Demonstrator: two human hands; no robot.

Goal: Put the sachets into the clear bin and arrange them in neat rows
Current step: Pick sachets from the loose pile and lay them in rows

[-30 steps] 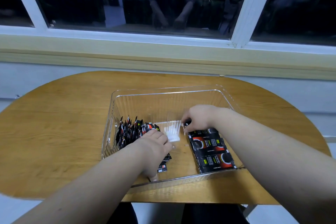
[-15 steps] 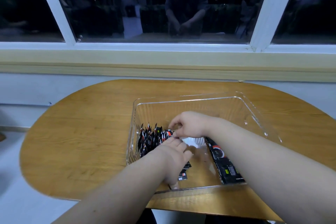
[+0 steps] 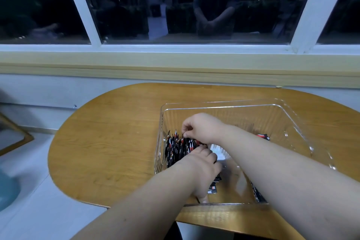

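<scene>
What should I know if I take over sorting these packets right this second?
Right hand: pinches the tops of the upright sachets.
Left hand: lies over the near end of that row; its grip is hidden.
Things: the upright sachets stand along the left wall of the clear bin; flat sachets lie at its right.
Done: every sachet in view is in the bin.
Left: straighten the row; line up the flat ones.

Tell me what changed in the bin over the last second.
The right hand left the flat sachets on the right side of the bin and crossed left to the upright sachets, where its fingers now seem to pinch their tops. The left hand stayed against the near end of that row. The bin seems unmoved on the table.
</scene>
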